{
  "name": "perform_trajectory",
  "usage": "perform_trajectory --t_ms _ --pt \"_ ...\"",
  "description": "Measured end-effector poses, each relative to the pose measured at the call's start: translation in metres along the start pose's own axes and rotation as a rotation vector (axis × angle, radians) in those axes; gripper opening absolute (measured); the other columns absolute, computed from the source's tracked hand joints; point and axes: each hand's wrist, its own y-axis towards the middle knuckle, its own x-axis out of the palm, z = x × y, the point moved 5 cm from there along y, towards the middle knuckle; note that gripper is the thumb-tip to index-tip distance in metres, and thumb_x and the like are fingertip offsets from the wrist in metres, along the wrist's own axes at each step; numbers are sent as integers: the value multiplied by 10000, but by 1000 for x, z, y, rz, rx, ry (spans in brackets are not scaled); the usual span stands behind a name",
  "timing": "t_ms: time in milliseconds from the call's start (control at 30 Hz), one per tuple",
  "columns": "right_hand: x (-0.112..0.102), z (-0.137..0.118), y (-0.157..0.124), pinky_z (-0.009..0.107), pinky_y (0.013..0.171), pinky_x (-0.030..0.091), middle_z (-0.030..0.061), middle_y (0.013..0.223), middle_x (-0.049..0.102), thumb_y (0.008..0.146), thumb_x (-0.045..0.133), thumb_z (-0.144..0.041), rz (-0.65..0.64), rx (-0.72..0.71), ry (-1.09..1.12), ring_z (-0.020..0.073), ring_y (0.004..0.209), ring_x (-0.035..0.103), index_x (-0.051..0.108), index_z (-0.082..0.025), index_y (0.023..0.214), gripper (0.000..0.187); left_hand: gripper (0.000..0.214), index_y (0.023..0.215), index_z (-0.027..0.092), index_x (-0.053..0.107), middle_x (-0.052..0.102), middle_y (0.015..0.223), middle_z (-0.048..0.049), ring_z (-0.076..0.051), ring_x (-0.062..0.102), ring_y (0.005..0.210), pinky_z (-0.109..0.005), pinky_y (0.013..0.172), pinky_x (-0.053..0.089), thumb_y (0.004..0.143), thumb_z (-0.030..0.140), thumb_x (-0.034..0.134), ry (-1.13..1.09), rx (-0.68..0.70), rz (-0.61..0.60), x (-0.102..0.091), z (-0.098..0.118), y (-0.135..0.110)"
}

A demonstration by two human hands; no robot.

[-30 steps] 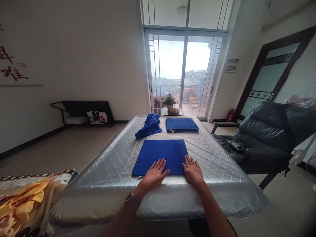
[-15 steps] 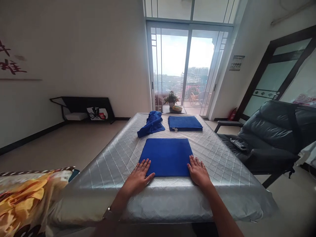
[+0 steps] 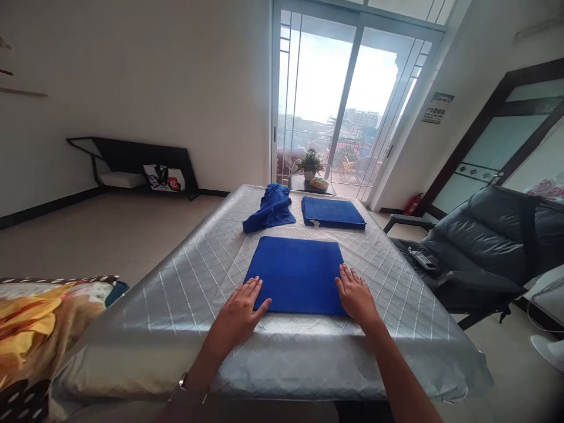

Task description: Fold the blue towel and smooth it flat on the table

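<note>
A blue cloth (image 3: 299,273), folded into a flat rectangle, lies near the front of the table. My left hand (image 3: 242,306) rests flat at its near left corner, thumb spread from the fingers. At the right edge, my right hand (image 3: 355,294) lies flat with fingers stretched forward over the cloth's side. Neither hand grips anything. Beyond the cloth, a crumpled blue cloth (image 3: 272,210) sits on the left, and a stack of folded blue cloths (image 3: 333,212) with a white tag sits on the right.
A silver quilted cover (image 3: 185,294) drapes over the table. To the right stands a dark armchair (image 3: 480,241) with a power strip (image 3: 423,258) on its seat. Yellow fabric (image 3: 26,317) is piled at the lower left. Behind the table, a potted plant (image 3: 311,164) stands before glass doors.
The camera view has tilted and shifted slightly. My hands remain flat at the two sides of the folded cloth, the left one a little farther out to the left.
</note>
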Motion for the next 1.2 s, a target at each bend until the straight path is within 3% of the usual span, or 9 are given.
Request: perform_trajectory --t_ms 133,300,500,600,700,800,900,1033,1200 --pt "7 0 21 447 1239 157 20 1674 161 1047 150 -413 -39 26 16 233 1544 145 194 -149 1613 626 694 1476 137 493 468 1549 -100 -261 430 1432 -434 1191 349 1008 610 295 21 -67 33 -8 2 -2" --pt "21 4 24 402 1251 82 10 1676 146 1044 149 -387 -36 49 32 195 1545 137 178 -136 1613 622 608 1384 127 588 566 1464 -120 -267 526 1357 -438 1127 439 1007 528 333 59 -115 114 -14 2 -6" --pt "20 4 21 393 1252 63 8 1674 166 1043 166 -395 -12 50 101 191 1543 141 204 -141 1609 622 558 1352 99 607 600 1419 -159 -283 544 1340 -459 1101 467 1009 454 348 99 -51 248 -21 11 -5" --pt "20 3 22 397 1251 59 14 1674 163 1042 171 -394 -17 48 112 188 1543 140 212 -151 1609 618 541 1365 125 600 581 1447 -131 -247 512 1372 -419 1129 444 1027 455 337 72 89 171 -16 49 15" --pt "19 4 22 406 1251 67 25 1675 166 1042 173 -396 -5 46 109 197 1542 150 205 -148 1610 620 577 1410 134 561 538 1489 -124 -222 463 1410 -376 1171 389 1038 510 331 26 293 57 -1 109 48" --pt "18 5 20 412 1249 95 29 1675 164 1042 182 -383 -10 33 85 206 1541 157 199 -144 1610 617 655 1470 107 486 463 1541 -151 -231 388 1458 -390 1207 322 1043 558 276 -7 431 -21 23 165 86" --pt "18 5 18 416 1248 107 27 1678 143 1036 206 -338 -15 3 59 210 1545 135 209 -158 1610 601 695 1518 92 409 391 1585 -149 -231 304 1497 -405 1233 253 1052 554 179 -11 466 -95 54 195 113" --pt "17 5 18 410 1246 116 33 1673 164 1038 208 -347 4 11 84 210 1541 156 221 -163 1608 600 738 1550 102 353 343 1612 -139 -228 256 1515 -416 1246 204 1040 571 95 -4 351 -155 77 184 126" --pt "18 5 21 399 1252 80 21 1667 192 1040 188 -392 18 46 131 196 1538 169 230 -138 1603 619 841 1573 72 282 217 1653 -141 -239 157 1541 -429 1259 133 1001 655 79 37 187 -231 65 111 118"
